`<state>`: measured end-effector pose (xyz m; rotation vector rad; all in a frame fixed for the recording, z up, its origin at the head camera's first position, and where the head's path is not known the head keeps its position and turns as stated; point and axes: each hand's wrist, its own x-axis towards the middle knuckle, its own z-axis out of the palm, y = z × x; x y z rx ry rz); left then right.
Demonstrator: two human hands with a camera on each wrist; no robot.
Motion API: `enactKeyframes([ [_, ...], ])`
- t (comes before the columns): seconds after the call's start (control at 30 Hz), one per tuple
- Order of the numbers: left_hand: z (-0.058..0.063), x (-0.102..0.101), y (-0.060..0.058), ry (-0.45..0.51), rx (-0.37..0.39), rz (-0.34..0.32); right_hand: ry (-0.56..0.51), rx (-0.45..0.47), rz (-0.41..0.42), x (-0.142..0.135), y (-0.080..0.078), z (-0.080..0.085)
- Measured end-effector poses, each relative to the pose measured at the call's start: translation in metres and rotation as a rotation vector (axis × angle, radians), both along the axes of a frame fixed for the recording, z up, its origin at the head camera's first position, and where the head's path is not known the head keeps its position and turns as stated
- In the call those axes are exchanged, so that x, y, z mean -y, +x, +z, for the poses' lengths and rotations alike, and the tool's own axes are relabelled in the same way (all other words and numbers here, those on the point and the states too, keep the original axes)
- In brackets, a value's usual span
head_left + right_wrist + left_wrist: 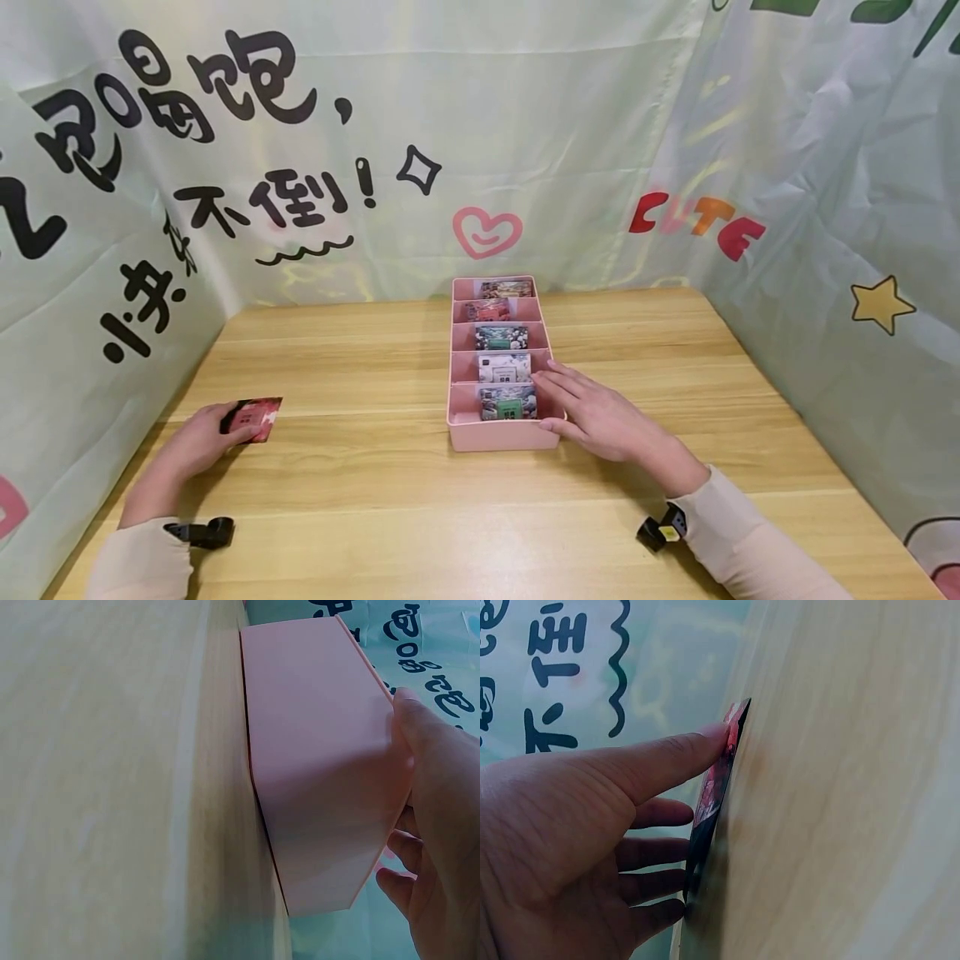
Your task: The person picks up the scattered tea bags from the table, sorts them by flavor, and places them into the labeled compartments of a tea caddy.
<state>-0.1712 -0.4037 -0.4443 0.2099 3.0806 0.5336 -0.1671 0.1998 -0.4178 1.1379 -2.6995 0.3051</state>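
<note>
In the head view, my left hand (197,442) is at the left of the table, holding a flat red and black packet (262,419) low over the wood. The left wrist view shows the thumb on the face of the packet (718,776) and the fingers at its other edge. My right hand (603,417) touches the right rim near the front corner of a pink divided box (502,437). In the right wrist view, its thumb lies at the rim of the box (322,750) and the other fingers are relaxed, partly hidden behind it.
The box has several compartments in a row, with printed packets standing in them: a green-labelled one (508,403) in front, a white one (504,368) behind, a red one (487,311) farther back. Printed cloth (570,167) hangs around the wooden table (360,500).
</note>
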Motion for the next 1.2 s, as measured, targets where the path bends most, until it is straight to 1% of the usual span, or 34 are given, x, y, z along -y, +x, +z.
enactKeyframes([
  [0.2,-0.001,-0.003,-0.002,0.045,0.021,-0.009,0.001,0.003,0.002,0.000,0.000,0.000],
  [0.4,0.003,-0.005,0.000,0.013,0.038,0.047,-0.001,0.000,0.003,0.000,0.000,0.000],
  [0.5,0.006,-0.008,0.000,0.022,0.039,0.046,-0.002,0.000,0.002,0.000,0.000,0.000],
  [0.7,0.007,-0.011,-0.001,0.122,-0.012,-0.011,0.000,0.002,0.002,0.000,0.000,0.000],
  [0.8,0.006,-0.012,-0.001,0.146,-0.037,-0.022,-0.003,0.000,0.002,0.001,0.000,-0.001],
  [1.0,0.006,-0.018,-0.004,0.158,-0.084,-0.017,-0.002,-0.008,0.007,0.001,0.000,-0.001],
  [1.2,0.012,-0.033,-0.015,0.154,-0.138,-0.039,-0.004,0.014,-0.005,0.001,0.000,0.001],
])
